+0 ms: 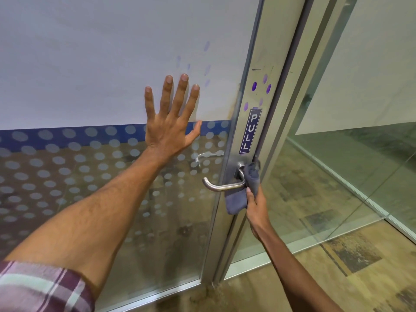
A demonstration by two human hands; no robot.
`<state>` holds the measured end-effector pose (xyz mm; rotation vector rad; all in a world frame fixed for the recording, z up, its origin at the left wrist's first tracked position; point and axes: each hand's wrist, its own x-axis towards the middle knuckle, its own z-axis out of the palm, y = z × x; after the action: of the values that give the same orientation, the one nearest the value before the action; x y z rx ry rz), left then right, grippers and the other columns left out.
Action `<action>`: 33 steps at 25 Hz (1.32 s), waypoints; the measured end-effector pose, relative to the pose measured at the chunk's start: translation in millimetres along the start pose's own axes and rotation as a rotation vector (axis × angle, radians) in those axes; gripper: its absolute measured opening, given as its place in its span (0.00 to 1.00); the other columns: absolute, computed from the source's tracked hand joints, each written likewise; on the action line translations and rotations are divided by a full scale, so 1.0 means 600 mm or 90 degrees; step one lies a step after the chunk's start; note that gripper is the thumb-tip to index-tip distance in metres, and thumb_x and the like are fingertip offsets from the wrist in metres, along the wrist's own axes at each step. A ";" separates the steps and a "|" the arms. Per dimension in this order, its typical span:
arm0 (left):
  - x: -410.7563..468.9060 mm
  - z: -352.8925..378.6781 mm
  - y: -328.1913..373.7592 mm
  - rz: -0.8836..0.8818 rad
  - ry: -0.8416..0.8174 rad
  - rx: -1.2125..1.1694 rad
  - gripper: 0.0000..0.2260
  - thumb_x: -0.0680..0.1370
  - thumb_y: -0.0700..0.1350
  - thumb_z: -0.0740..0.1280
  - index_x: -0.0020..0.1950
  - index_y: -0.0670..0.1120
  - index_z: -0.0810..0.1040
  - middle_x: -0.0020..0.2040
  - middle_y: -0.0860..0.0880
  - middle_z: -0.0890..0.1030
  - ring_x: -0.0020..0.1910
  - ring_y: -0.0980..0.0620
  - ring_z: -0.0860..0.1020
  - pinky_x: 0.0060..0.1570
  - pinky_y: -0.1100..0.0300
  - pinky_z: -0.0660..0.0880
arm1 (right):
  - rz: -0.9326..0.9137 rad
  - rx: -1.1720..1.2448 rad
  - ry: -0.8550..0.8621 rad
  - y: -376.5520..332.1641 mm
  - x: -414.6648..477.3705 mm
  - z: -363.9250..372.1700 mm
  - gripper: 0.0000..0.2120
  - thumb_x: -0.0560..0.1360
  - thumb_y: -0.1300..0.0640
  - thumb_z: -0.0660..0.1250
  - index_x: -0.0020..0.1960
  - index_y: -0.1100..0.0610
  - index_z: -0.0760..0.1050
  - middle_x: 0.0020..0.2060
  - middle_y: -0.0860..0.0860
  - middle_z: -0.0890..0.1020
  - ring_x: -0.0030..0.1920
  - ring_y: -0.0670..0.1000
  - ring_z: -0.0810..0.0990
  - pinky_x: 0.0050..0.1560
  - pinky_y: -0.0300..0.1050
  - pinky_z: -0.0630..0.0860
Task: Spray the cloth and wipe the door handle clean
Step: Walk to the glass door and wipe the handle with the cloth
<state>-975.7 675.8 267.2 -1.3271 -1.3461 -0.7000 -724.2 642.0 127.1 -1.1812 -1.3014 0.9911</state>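
My right hand (pixel 254 206) sits just below the door handle (pixel 221 185), fingers closed on the cloth (pixel 244 194), which is bunched up around the handle's pivot end. The handle's long axis runs sideways, its free tip pointing left, so I judge the next wipe should travel left along it. Farther up and left of the handle, my left hand (pixel 171 115) lies flat and empty on the glass door (pixel 90 75), all 5 fingers spread.

door handle (pixel 222 186) base hidden behind cloth (pixel 244 190), right hand (pixel 255 207) fingers mostly hidden – sleeve (pixel 42 287) cut off at frame edge
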 end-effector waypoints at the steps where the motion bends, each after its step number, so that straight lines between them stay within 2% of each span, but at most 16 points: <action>1: -0.003 0.002 0.001 0.000 0.002 0.003 0.36 0.79 0.66 0.50 0.81 0.49 0.50 0.79 0.44 0.55 0.77 0.40 0.56 0.69 0.34 0.51 | 0.015 0.039 0.027 0.003 -0.010 0.002 0.13 0.81 0.66 0.56 0.62 0.54 0.71 0.64 0.58 0.77 0.60 0.52 0.78 0.62 0.43 0.73; 3: -0.009 0.001 -0.002 0.011 -0.007 0.018 0.36 0.79 0.66 0.50 0.81 0.49 0.49 0.79 0.44 0.55 0.77 0.40 0.57 0.69 0.34 0.51 | 0.020 0.063 0.021 0.007 -0.027 -0.004 0.13 0.81 0.65 0.57 0.59 0.50 0.72 0.58 0.54 0.81 0.53 0.44 0.80 0.54 0.33 0.74; 5: 0.002 0.000 -0.012 0.001 -0.010 0.014 0.36 0.79 0.66 0.51 0.81 0.49 0.49 0.79 0.44 0.54 0.77 0.40 0.55 0.69 0.34 0.50 | 0.033 0.079 -0.024 -0.002 -0.021 -0.013 0.13 0.81 0.64 0.58 0.60 0.53 0.74 0.54 0.50 0.82 0.50 0.40 0.82 0.50 0.31 0.76; 7: 0.012 0.002 -0.011 -0.007 -0.011 -0.001 0.36 0.79 0.66 0.51 0.81 0.49 0.48 0.79 0.44 0.52 0.77 0.40 0.53 0.69 0.33 0.50 | 0.058 0.140 -0.054 -0.015 -0.008 -0.048 0.13 0.81 0.62 0.58 0.63 0.59 0.75 0.53 0.51 0.84 0.50 0.43 0.83 0.50 0.35 0.78; 9: 0.025 -0.001 0.001 -0.006 -0.017 0.020 0.36 0.79 0.66 0.51 0.81 0.49 0.47 0.79 0.44 0.51 0.77 0.39 0.52 0.69 0.33 0.50 | 0.112 0.264 -0.064 -0.042 0.004 -0.090 0.14 0.80 0.61 0.59 0.63 0.64 0.74 0.49 0.53 0.86 0.47 0.48 0.84 0.49 0.40 0.80; 11: 0.012 -0.006 -0.001 -0.003 -0.034 0.019 0.36 0.79 0.66 0.51 0.81 0.49 0.47 0.79 0.43 0.50 0.77 0.39 0.51 0.70 0.33 0.49 | 0.134 0.350 -0.018 -0.073 0.005 -0.098 0.14 0.80 0.60 0.60 0.63 0.65 0.74 0.49 0.56 0.86 0.48 0.52 0.85 0.49 0.45 0.81; 14: -0.013 -0.009 0.004 0.003 -0.055 0.019 0.36 0.79 0.66 0.51 0.81 0.48 0.45 0.79 0.43 0.49 0.78 0.39 0.47 0.71 0.33 0.46 | 0.036 0.378 0.102 -0.148 0.027 -0.091 0.14 0.80 0.60 0.59 0.64 0.62 0.72 0.52 0.56 0.83 0.47 0.50 0.84 0.47 0.46 0.80; 16: -0.004 -0.009 -0.001 0.006 -0.049 0.033 0.37 0.79 0.66 0.51 0.81 0.48 0.44 0.80 0.44 0.44 0.79 0.41 0.38 0.72 0.34 0.41 | -0.090 0.289 0.160 -0.211 0.051 -0.067 0.11 0.80 0.59 0.59 0.62 0.58 0.71 0.50 0.51 0.82 0.48 0.46 0.82 0.49 0.42 0.79; 18: 0.000 -0.008 -0.003 0.006 -0.045 0.044 0.37 0.79 0.66 0.52 0.81 0.48 0.45 0.80 0.45 0.39 0.78 0.43 0.35 0.73 0.36 0.38 | -0.223 0.148 0.200 -0.261 0.068 -0.031 0.10 0.79 0.56 0.59 0.60 0.54 0.71 0.50 0.46 0.81 0.51 0.40 0.80 0.52 0.35 0.75; 19: -0.003 -0.007 -0.002 0.010 -0.042 0.054 0.37 0.79 0.66 0.53 0.81 0.48 0.46 0.80 0.45 0.38 0.78 0.43 0.35 0.73 0.36 0.39 | -0.277 0.069 0.214 -0.279 0.076 -0.009 0.12 0.79 0.55 0.59 0.62 0.55 0.70 0.54 0.48 0.80 0.56 0.40 0.78 0.56 0.35 0.73; 20: -0.006 -0.006 0.000 0.013 -0.036 0.058 0.37 0.79 0.65 0.53 0.81 0.48 0.48 0.80 0.45 0.38 0.79 0.42 0.37 0.73 0.35 0.40 | -0.318 -0.011 0.227 -0.292 0.087 0.015 0.17 0.80 0.56 0.58 0.67 0.57 0.68 0.61 0.52 0.78 0.63 0.45 0.74 0.63 0.39 0.70; 22: -0.007 -0.005 -0.001 0.020 -0.023 0.061 0.36 0.79 0.64 0.54 0.81 0.48 0.50 0.81 0.44 0.41 0.79 0.41 0.40 0.73 0.34 0.43 | -0.347 -0.151 0.238 -0.309 0.109 0.063 0.25 0.80 0.54 0.57 0.75 0.60 0.60 0.74 0.56 0.65 0.74 0.54 0.63 0.71 0.53 0.60; 25: -0.008 -0.003 -0.001 0.023 -0.008 0.068 0.36 0.78 0.64 0.55 0.81 0.47 0.52 0.81 0.43 0.45 0.79 0.41 0.42 0.73 0.33 0.45 | -0.397 -0.314 0.237 -0.284 0.139 0.095 0.32 0.80 0.46 0.53 0.78 0.60 0.50 0.78 0.55 0.52 0.78 0.53 0.51 0.76 0.56 0.46; 28: -0.008 -0.003 0.001 0.023 -0.007 0.070 0.35 0.79 0.64 0.54 0.81 0.48 0.52 0.81 0.44 0.46 0.79 0.40 0.42 0.73 0.33 0.43 | -0.464 -0.411 0.230 -0.215 0.163 0.082 0.34 0.80 0.41 0.48 0.78 0.59 0.44 0.78 0.53 0.47 0.78 0.51 0.47 0.78 0.55 0.46; 33: -0.008 0.002 -0.001 0.021 -0.003 0.086 0.36 0.79 0.64 0.53 0.81 0.48 0.51 0.81 0.44 0.45 0.79 0.40 0.43 0.73 0.33 0.44 | -0.444 -0.493 0.227 -0.108 0.149 0.085 0.34 0.80 0.40 0.44 0.77 0.63 0.44 0.76 0.59 0.51 0.77 0.56 0.49 0.75 0.58 0.49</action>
<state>-977.5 675.3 262.9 -1.2416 -1.3478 -0.5737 -776.0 722.9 201.7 -1.2262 -1.6717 -0.2593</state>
